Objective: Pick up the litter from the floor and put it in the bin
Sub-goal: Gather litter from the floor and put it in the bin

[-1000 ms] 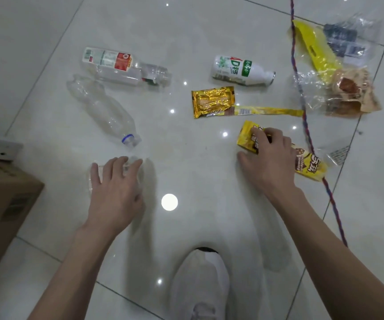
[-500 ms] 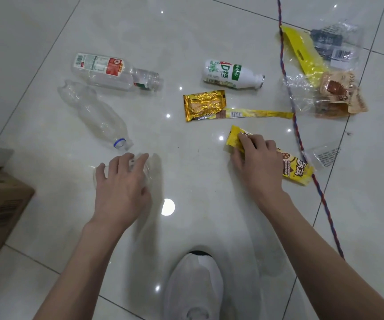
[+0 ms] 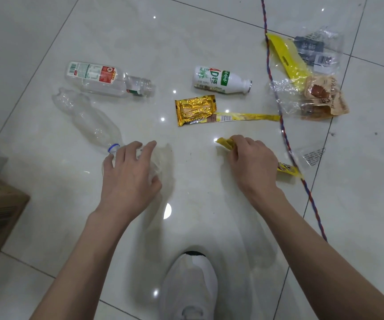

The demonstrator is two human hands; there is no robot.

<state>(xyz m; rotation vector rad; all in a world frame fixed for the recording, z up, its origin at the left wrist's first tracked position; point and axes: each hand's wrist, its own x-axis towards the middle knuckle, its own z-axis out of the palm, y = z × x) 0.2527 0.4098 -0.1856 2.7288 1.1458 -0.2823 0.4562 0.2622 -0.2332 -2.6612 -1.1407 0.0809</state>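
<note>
Right hand (image 3: 253,162) pinches crumpled yellow foil snack wrapper (image 3: 225,143), low at the floor. Left hand (image 3: 128,174) curls round crushed clear plastic piece (image 3: 156,167). Beyond the grips lie an unlabelled clear plastic bottle (image 3: 89,121), red-labelled clear bottle (image 3: 103,79), white green-printed bottle (image 3: 221,80), gold foil wrapper (image 3: 195,108) and clear bags (image 3: 311,88). No bin in view, so probably early: most litter remains.

Labelled bottle (image 3: 98,77) at 11 o'clock, crushed bottle (image 3: 89,121) at 10, both on sides. White bottle (image 3: 221,80) at 12, gold wrapper (image 3: 195,109) below it. Yellow wrapper (image 3: 226,143) at 3, crumpled. Clear film (image 3: 156,163) at 9. Bags (image 3: 301,77) at 2.
</note>
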